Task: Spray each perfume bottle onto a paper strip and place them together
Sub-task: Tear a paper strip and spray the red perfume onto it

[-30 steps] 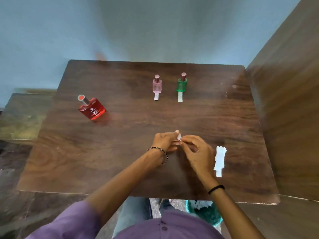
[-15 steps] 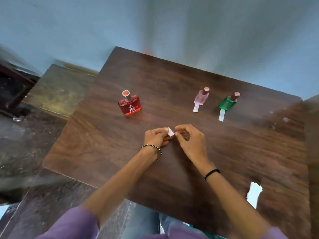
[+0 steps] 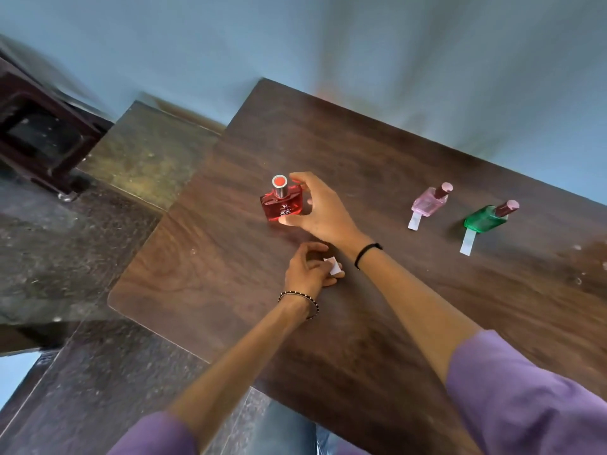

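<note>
The red bottle has white writing on its front, but it is too small and blurry to read. It stands up on the brown table, at about 11 o'clock from the left hand. It has a shiny silver cap with a red top. The right hand holds this bottle, with the thumb on its low front corner and the fingers curled round behind the cap. This hand hides the right side of the bottle. The left hand rests on the table and pinches a small white paper strip in its fingertips. The right arm passes just beside that strip, so part of the left hand sits in its shadow. A pink bottle is at about 2 o'clock from the left hand, well apart from the red one. A green bottle is near the pink one, between 2 and 3 o'clock. Neither shows any writing. Each has a white strip poking out from under it toward 6 o'clock: the pink bottle's strip and the green bottle's strip. The right wrist wears a black band and the left wrist a beaded bracelet. Both sleeves are purple. A dark wooden stool is at 10 o'clock, off the table, by the blue wall.
</note>
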Demonstrator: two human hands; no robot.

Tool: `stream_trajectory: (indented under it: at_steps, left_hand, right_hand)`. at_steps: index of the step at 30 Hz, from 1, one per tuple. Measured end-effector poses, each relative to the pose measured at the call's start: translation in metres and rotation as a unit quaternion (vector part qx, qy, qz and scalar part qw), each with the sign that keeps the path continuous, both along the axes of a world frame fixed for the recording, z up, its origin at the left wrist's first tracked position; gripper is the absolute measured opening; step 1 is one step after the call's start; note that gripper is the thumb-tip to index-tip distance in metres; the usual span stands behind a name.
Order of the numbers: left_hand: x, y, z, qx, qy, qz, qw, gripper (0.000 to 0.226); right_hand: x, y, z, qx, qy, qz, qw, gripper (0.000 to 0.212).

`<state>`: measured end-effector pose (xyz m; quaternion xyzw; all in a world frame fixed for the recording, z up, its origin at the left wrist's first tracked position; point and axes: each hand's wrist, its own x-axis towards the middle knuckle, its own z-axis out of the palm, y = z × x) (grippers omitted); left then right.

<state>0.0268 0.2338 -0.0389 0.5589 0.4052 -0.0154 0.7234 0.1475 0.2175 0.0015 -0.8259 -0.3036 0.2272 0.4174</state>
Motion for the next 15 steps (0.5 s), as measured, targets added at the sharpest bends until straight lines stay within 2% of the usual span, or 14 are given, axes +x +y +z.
stream_trajectory:
  at_steps: [4,8,12,15]
  left_hand:
    - [-0.001,0.005,-0.004,0.005,0.003,-0.031,1.000,0.014]
    - [-0.004,0.010,-0.006,0.022,0.003,-0.038,0.999,0.018]
    - [-0.008,0.011,-0.007,0.012,-0.004,-0.053,0.999,0.017]
    - [-0.009,0.007,-0.007,0.002,-0.003,-0.069,0.998,0.016]
  right_hand:
    - [0.008,0.013,-0.014,0.019,0.048,0.007,0.999,0.065]
    - [0.010,0.006,-0.025,0.026,0.017,0.003,1.000,0.046]
    - [0.009,-0.020,-0.028,0.023,0.033,-0.040,0.998,0.046]
    - [0.000,-0.060,-0.025,0.061,0.096,-0.095,0.989,0.047]
